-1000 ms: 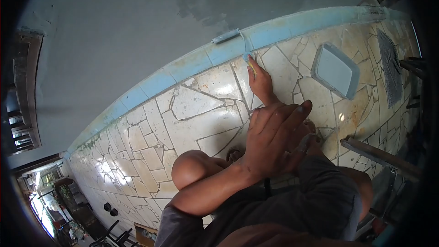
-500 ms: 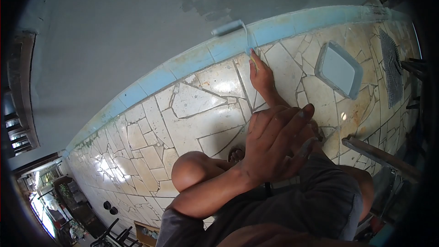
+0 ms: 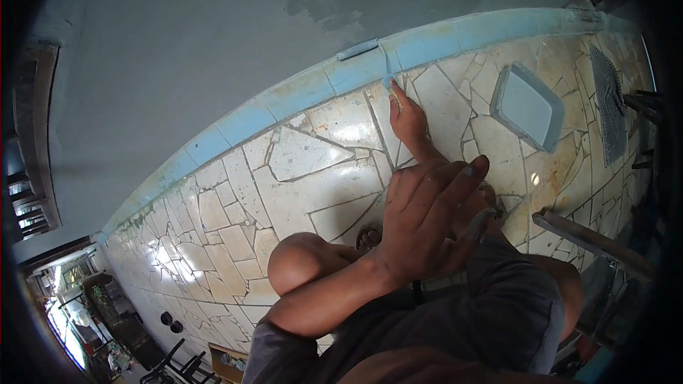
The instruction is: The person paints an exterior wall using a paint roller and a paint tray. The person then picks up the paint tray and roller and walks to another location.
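In my right hand (image 3: 410, 119) is the handle of a paint roller (image 3: 358, 50), fingers wrapped round it. The roller's sleeve lies along the bottom of the grey wall (image 3: 213, 50), at the top edge of the light blue tile skirting (image 3: 299, 92). My left hand (image 3: 430, 217) is in front of my right forearm, with fingers loosely bent and apart, and no object shows in it. Whether it touches the forearm or knee I cannot tell. To the right of my right hand, a paint tray (image 3: 501, 103) with pale grey paint sits on the floor.
Irregular stone tiles cover the floor (image 3: 306, 156). A dark ridged mat (image 3: 608, 110) lies beyond the tray. A wooden bar (image 3: 590, 242) juts in at the right. At lower left are a cardboard box (image 3: 226, 361), dark chair legs (image 3: 181, 366) and two small round black objects (image 3: 171, 322).
The roller has moved slightly down the wall to the skirting's top edge, and my right hand has shifted down a little with it. My left hand stays nearly in place.
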Demonstrator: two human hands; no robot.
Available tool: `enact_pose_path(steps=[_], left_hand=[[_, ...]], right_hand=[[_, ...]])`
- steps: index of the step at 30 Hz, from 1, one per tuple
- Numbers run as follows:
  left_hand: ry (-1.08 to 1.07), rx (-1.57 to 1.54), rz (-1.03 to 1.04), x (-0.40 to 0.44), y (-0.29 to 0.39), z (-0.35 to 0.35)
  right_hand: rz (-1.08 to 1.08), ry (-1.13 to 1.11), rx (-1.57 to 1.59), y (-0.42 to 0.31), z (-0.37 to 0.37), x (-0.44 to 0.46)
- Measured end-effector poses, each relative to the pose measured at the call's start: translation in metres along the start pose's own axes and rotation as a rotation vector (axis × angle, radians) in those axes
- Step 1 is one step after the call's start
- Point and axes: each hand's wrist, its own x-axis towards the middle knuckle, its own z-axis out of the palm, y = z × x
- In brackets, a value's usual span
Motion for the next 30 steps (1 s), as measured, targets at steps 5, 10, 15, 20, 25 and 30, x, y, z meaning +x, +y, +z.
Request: enact_pose_path(steps=[5,10,15,20,25,30], left_hand=[[-0.001,0.012,0.008,0.000,0.002,-0.001],[0.010,0.021,0.017,0.002,0.003,0.001],[-0.027,0.002,-0.013,-0.002,0.003,0.000],[-0.004,0.001,0.003,0.002,0.003,0.003],[-0.006,0.022,-0.010,0.000,0.005,-0.001],[-0.002,-0.017,-0.012,-0.001,0.006,-0.003]], right_hand=[[0.003,0.034,-0.044,-0.010,-0.002,-0.001],[0.082,-0.066,-0.096,-0.003,0.001,-0.003],[-0.052,0.064,0.017,-0.022,-0.005,0.012],[-0.081,0.084,-0.003,-0.021,-0.006,0.012],[-0.090,0.046,-0.015,-0.014,-0.002,0.008],[-0.212,0.219,0.078,-0.057,-0.011,0.044]])
